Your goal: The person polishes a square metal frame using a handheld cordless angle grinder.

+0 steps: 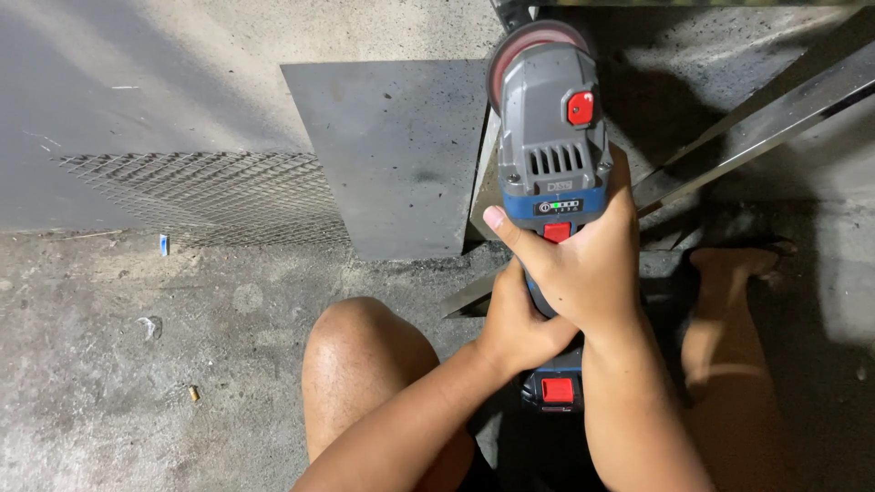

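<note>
A grey and blue cordless angle grinder (550,137) with red buttons points away from me, its disc (529,41) at the far end over a metal bar. My right hand (583,260) wraps the grinder's body from the right, thumb across the top near a red switch. Just below it, my left hand (515,323) grips the handle from the left. The battery pack (553,390) with a red latch shows under my wrists.
A flat grey steel plate (396,155) lies left of the grinder, partly over a sheet of expanded metal mesh (210,196). Angle-iron bars (756,123) run diagonally at right. My bare knee (365,364) and foot (734,264) rest on the concrete floor.
</note>
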